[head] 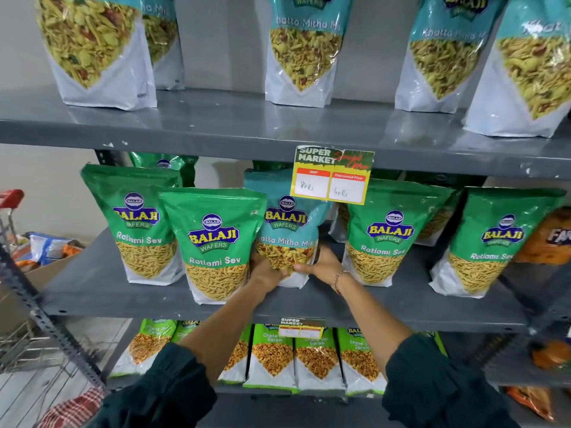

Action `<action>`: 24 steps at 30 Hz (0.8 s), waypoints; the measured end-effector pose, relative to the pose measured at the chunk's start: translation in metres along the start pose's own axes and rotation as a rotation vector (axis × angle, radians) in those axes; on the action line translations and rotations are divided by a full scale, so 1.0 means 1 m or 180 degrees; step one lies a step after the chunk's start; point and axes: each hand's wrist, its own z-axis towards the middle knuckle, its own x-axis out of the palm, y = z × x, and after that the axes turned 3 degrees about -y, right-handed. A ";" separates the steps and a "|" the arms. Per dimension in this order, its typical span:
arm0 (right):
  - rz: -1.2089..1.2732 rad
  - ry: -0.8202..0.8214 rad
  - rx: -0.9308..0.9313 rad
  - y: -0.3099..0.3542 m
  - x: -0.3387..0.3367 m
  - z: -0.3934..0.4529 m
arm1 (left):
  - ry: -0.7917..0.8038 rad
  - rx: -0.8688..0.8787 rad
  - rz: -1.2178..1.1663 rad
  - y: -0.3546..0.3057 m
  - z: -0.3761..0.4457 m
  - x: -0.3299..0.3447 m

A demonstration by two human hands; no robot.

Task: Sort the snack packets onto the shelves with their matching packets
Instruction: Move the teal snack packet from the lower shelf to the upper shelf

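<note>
A teal Khatta Mitha Mix packet [285, 223] stands upright on the middle shelf [92, 273] among green Ratlami Sev packets [213, 242]. My left hand [265, 270] grips its lower left side and my right hand [321, 265] grips its lower right side. More teal Khatta Mitha Mix packets [304, 47] stand on the top shelf [216, 122]. Green Chana Jor Garam packets [272, 356] fill the shelf below.
A yellow price tag [332, 177] hangs from the top shelf edge over the held packet. An orange packet [550, 239] leans at the middle shelf's far right. At the left are a cardboard box [46, 267] with mixed packets, a red-handled trolley [10, 199] and a wire basket [27, 347].
</note>
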 end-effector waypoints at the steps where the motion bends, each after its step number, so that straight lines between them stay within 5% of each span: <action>1: 0.0090 -0.0011 -0.0041 0.003 -0.001 -0.005 | 0.0012 0.0047 -0.0062 0.001 0.001 0.001; 5: 0.0229 -0.0283 -0.0020 0.000 -0.008 -0.028 | 0.0245 0.0212 -0.0385 0.002 0.000 0.005; 24: 0.0080 -0.1139 0.0158 0.005 0.008 -0.223 | 0.0756 0.1003 0.0652 0.035 -0.135 -0.040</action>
